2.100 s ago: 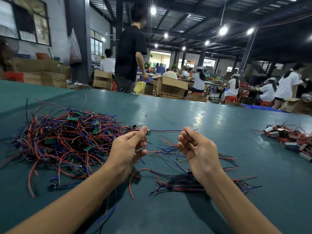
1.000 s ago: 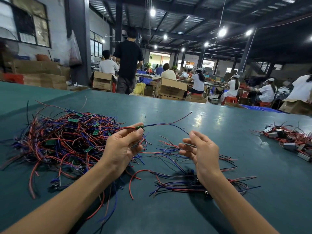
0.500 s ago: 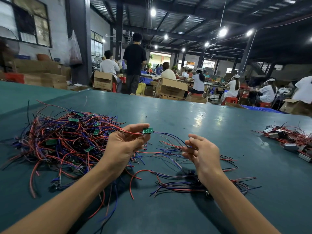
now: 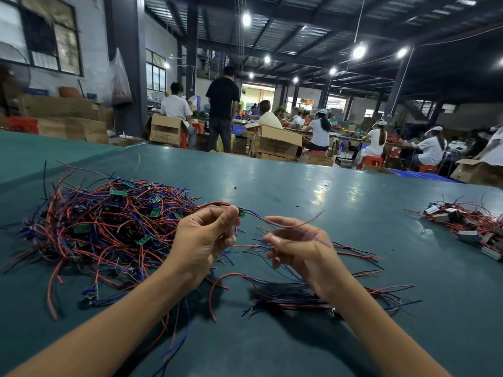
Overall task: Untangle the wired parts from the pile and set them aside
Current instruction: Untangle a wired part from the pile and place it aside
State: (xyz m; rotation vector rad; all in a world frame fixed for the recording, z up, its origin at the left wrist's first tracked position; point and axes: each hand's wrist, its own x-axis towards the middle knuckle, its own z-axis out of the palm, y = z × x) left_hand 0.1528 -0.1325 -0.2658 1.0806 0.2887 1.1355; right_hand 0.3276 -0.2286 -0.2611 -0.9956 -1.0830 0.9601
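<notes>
Glossy teal surface (image 4: 299,191): left fingers (image 4: 228,214) pinch our wired part (image 4: 241,212); thin leads (image 4: 257,216) run 3 o'clock over right fingers (image 4: 275,221), grip unclear.

Light: dim hall. Sources are round white ceiling lamps (image 4: 359,51) at upper centre and upper right, and daylight through dark-framed windows (image 4: 51,36) at upper left.
Glare: pale sheen on the glossy teal tabletop (image 4: 334,189), right of centre.
Shadows: soft, under the two bare forearms (image 4: 109,322) along the bottom.
Distortion: wide-angle bowing at the edges.
Blur: thin red and purple wires (image 4: 296,227) at centre are streaked, and the background is soft.
</notes>
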